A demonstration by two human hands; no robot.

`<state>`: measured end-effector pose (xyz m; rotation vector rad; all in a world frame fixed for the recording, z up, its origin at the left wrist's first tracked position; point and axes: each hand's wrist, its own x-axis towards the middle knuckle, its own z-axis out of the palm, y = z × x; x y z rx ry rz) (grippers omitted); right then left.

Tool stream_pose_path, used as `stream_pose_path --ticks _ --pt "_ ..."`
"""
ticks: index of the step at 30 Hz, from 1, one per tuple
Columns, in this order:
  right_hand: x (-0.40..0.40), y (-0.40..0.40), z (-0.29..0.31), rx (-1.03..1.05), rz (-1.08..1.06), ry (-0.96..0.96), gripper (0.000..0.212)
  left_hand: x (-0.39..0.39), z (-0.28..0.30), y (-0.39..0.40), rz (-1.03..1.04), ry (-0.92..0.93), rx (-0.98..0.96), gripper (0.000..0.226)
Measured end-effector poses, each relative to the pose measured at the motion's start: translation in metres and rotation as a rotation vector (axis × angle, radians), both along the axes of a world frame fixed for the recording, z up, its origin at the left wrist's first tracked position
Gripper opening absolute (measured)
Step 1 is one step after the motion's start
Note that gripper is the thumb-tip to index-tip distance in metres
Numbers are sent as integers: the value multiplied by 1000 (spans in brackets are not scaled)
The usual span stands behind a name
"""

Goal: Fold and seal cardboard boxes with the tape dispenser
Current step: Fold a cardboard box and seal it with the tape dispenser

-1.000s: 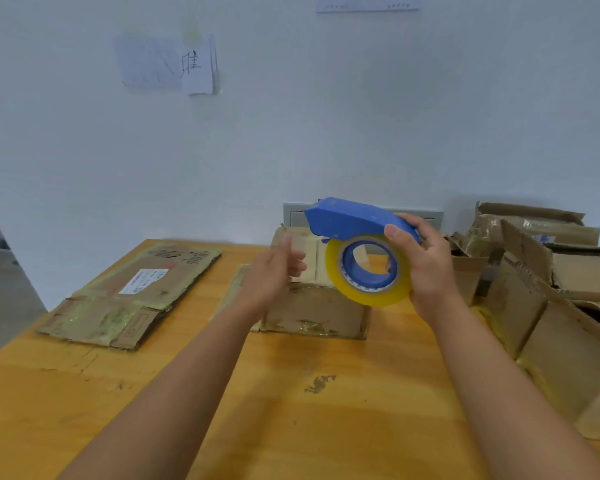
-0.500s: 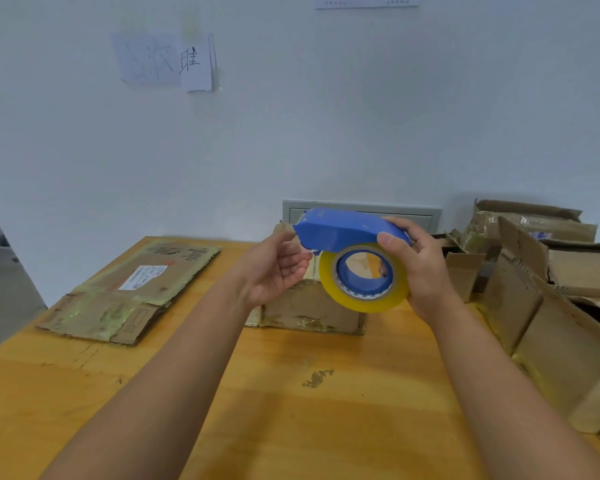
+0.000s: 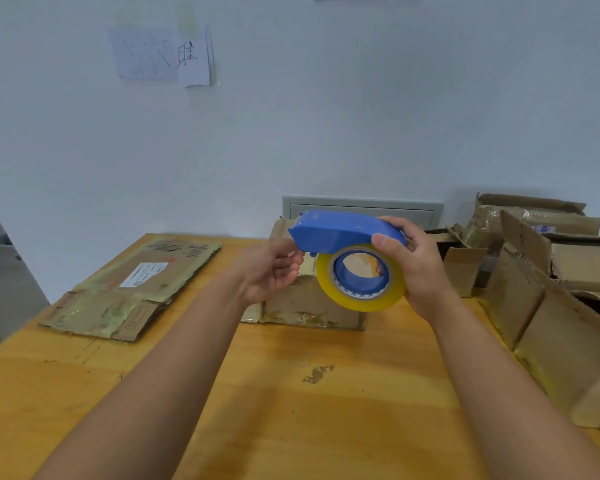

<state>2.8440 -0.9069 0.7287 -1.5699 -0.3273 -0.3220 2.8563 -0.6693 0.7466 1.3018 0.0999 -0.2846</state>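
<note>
My right hand (image 3: 420,268) grips a blue tape dispenser (image 3: 343,232) loaded with a yellowish roll of tape (image 3: 361,299), holding it in the air above the table. My left hand (image 3: 271,271) is palm-up just left of the dispenser's nose. Its fingers are loosely curled and the fingertips sit right under the nose, with nothing visible between them. Behind both hands a small worn cardboard box (image 3: 309,306) stands on the wooden table (image 3: 291,410), partly hidden by the hands and the roll.
A flattened cardboard box (image 3: 132,289) with a white label lies at the table's left. Several worn open boxes (image 3: 551,306) are piled along the right edge. A white wall with a grey panel (image 3: 361,209) rises behind the table.
My left hand has risen off the small box to the dispenser's nose. My right hand has tilted the dispenser and brought it slightly left, toward the left hand.
</note>
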Motion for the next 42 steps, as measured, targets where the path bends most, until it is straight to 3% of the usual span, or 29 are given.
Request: stream_pose_path --ticks 9,14,18,23,28,34,42 --pt "-5 0 6 -111 -23 -30 61 1 8 -1 63 47 -19 14" --pt "-10 5 11 -128 -35 -56 46 3 6 -3 140 -14 36 10" --pt "-9 1 23 -202 -20 -60 49 8 9 -1 213 -69 138 11" --pt "-6 -29 37 -255 -49 -50 49 22 14 34 322 -61 125 11" --pt "-10 -62 48 -434 -62 2 55 22 -14 53 261 -22 295 12" --pt "-4 -60 43 -562 -52 65 55 19 -35 44 359 -102 450 20" --pt "2 -49 39 -610 -78 58 54 21 -45 46 411 -163 619 32"
